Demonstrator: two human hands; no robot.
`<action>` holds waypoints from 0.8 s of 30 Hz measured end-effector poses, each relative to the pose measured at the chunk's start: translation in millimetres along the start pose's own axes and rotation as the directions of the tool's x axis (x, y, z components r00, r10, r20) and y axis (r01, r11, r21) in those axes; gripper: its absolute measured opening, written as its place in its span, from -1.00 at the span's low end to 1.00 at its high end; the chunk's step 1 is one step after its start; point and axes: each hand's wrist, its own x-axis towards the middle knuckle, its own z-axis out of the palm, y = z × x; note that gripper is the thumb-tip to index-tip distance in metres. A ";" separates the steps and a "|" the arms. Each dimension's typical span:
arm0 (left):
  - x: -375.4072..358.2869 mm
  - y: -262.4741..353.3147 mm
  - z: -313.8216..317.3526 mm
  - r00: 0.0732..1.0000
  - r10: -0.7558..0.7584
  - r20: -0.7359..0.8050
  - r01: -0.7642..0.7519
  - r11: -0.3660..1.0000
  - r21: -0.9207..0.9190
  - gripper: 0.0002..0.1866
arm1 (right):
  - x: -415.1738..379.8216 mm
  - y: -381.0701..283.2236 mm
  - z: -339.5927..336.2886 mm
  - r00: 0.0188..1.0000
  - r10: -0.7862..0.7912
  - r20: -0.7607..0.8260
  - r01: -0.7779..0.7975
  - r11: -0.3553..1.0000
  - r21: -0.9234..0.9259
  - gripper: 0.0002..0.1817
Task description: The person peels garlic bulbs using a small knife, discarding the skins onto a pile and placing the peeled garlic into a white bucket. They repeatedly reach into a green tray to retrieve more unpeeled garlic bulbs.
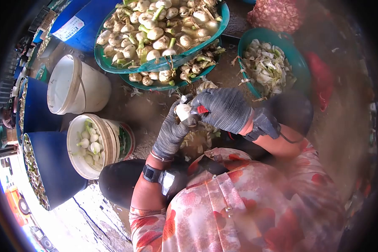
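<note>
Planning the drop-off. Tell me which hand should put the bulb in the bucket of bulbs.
Left, probably: the left hand holds the bulb and the bucket sits on that side; the right hand grips a red-handled tool.

Bulb (pixel 183 111) mostly hidden between gloved left hand (pixel 172 130) and right hand (pixel 222 109), red-handled tool (pixel 201 110) nearly swallowed by the right, lower tray (pixel 172 84) largely covered by upper tray (pixel 155 65), sack (pixel 277 14) cut off at top edge.
</note>
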 end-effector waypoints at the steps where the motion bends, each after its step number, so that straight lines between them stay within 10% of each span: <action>1: -0.9 0.0 -1.1 1.000 -0.009 0.027 0.008 0.999 0.041 -0.21 | 1.0 0.3 0.7 0.999 0.045 0.025 -0.044 0.999 -0.005 -0.69; 5: -9.7 15.2 14.1 0.968 0.185 0.169 -0.226 0.937 0.266 -0.19 | 8.7 19.5 16.0 0.975 0.196 0.107 -0.214 0.957 0.196 -0.83; 13: -7.0 12.6 9.3 1.000 -0.003 0.018 -0.003 0.955 0.296 -0.15 | 8.4 9.9 20.6 0.965 0.260 0.028 -0.261 0.956 0.134 -0.82; 15: -2.8 4.0 9.0 0.912 0.384 0.144 -0.381 0.662 0.645 -0.19 | 13.6 21.3 26.3 0.960 0.276 0.045 -0.280 0.950 0.140 -0.80; 19: -2.8 2.3 9.7 0.944 0.325 0.060 -0.326 0.888 0.324 -0.16 | 21.8 33.4 33.0 0.888 0.370 0.273 -0.445 0.841 0.307 -0.76; 21: -4.3 4.4 13.5 0.965 0.253 -0.064 -0.252 0.968 0.025 -0.23 | 14.3 55.3 63.3 0.891 0.302 0.339 -0.444 0.426 0.788 -0.75; 23: 3.5 -6.3 14.1 0.961 0.230 -0.156 -0.263 0.935 -0.240 -0.30 | 3.9 51.1 69.2 0.995 0.083 0.058 -0.102 0.828 0.551 -0.64; 24: 8.1 -17.9 8.0 0.960 0.172 -0.223 -0.230 0.935 -0.268 -0.41 | 3.5 42.7 71.2 0.974 0.200 0.103 -0.225 0.843 0.489 -0.64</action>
